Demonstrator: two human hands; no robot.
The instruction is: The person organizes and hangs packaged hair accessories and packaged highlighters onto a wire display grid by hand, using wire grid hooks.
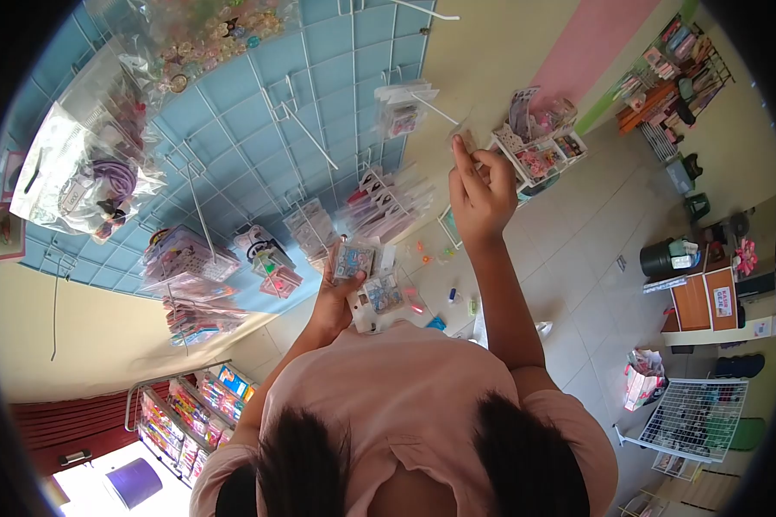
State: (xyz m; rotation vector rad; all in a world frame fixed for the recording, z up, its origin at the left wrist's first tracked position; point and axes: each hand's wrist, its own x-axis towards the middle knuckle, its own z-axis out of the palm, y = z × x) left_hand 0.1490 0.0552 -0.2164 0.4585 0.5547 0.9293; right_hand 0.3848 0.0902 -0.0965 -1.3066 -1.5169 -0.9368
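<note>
My left hand point(333, 303) is closed around several small packets point(353, 261) with blue and white printed cards, held low in front of my chest. My right hand point(485, 191) is raised at the outer end of a white display hook point(435, 108). Its fingers are pinched on a small clear packet point(462, 131), whose contents are too blurred to make out. Similar packets point(403, 121) hang further in on that hook. The hook sticks out from a white wire grid point(336, 65) on a blue backing.
Bagged hair ties point(108, 185) and other carded goods point(185, 258) hang on the grid, among several bare hooks. Small items lie on the tiled floor point(569, 258). A white shelf rack point(539, 142), a wire rack point(694, 418) and a wooden counter point(707, 302) stand around.
</note>
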